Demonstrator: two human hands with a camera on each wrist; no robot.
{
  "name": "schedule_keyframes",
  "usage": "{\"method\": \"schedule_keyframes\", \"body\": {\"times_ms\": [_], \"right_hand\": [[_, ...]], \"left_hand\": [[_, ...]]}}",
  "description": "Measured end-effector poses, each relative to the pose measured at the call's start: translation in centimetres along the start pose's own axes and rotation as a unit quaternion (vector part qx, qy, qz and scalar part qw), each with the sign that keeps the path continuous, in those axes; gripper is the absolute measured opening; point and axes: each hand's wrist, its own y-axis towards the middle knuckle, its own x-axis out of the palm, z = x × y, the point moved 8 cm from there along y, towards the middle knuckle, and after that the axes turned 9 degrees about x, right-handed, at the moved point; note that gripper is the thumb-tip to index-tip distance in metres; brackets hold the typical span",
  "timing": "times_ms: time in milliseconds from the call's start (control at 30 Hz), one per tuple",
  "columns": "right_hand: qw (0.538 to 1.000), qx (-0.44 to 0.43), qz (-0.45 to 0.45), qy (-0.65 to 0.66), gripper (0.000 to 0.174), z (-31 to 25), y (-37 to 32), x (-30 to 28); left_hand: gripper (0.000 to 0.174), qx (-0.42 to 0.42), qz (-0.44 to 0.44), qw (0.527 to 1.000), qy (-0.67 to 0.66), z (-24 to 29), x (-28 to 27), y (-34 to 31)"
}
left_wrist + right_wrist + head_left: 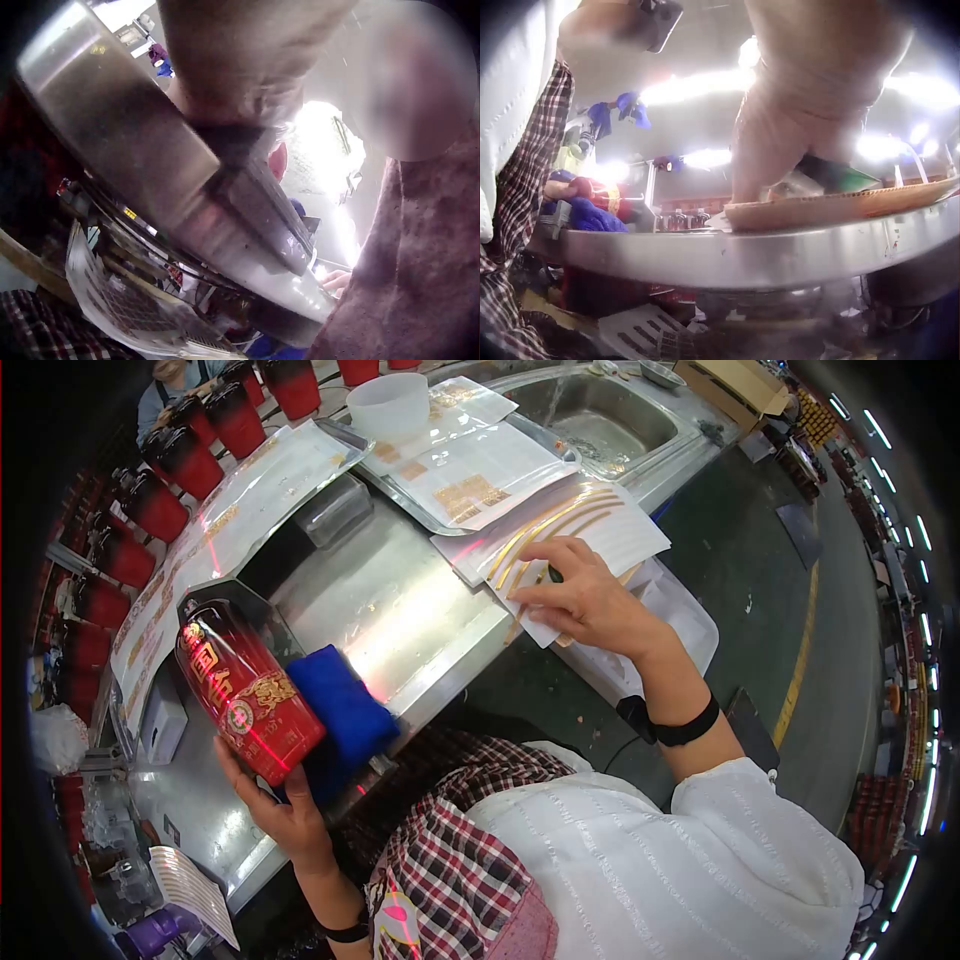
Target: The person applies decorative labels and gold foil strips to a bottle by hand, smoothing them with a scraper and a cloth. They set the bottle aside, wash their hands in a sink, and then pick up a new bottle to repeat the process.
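A glossy red bottle [250, 690] with gold characters lies tilted, its dark neck toward the back. My left hand [285, 820] grips its base, thumb on one side and fingers on the other. A blue cloth [345, 710] is bunched beside the bottle. Over at the right, my right hand [590, 600] reaches over a white sheet with gold strips [570, 520], its fingers bent and fingertips right at the sheet's near corner. I cannot tell whether those fingertips pinch a strip. In the right wrist view, the right hand [795, 150] comes down behind the sheets' edge [840, 210].
Behind the sheets are trays with decal sheets [470, 470], a white tub [390, 405] and a metal sink [610, 425]. A clear box [335, 510] stands on the metal bench [390, 595]. Several red-and-black pots [155, 505] line the far left. A white bin [680, 620] sits below the right arm.
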Motion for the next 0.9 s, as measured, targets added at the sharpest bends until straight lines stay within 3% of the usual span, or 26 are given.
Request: {"method": "schedule_keyframes", "body": {"times_ms": [600,700,733,833,900], "right_hand": [[1.000,-0.015,-0.026,0.001,0.014,-1.5,0.9,1.4],[1.000,-0.003,-0.018,0.018,0.014,-1.5,1.2,1.0],[0.999,0.003,-0.021,0.027,0.014,-1.3,1.2,0.9],[0.999,0.017,-0.017,0.045,0.014,-1.2,1.8,0.5],[0.997,0.026,0.003,0.074,0.011,-2.3,2.5,0.2]], "left_hand": [[0.075,0.009,0.004,1.000,0.011,-0.2,-0.2,-0.1],[0.076,0.025,-0.009,0.995,0.096,0.2,-1.1,0.5],[0.077,0.095,-0.038,0.964,0.247,1.4,-1.7,0.9],[0.076,0.177,-0.066,0.916,0.353,4.4,-1.5,2.1],[0.072,0.184,-0.073,0.920,0.338,4.9,-1.0,2.5]]}}
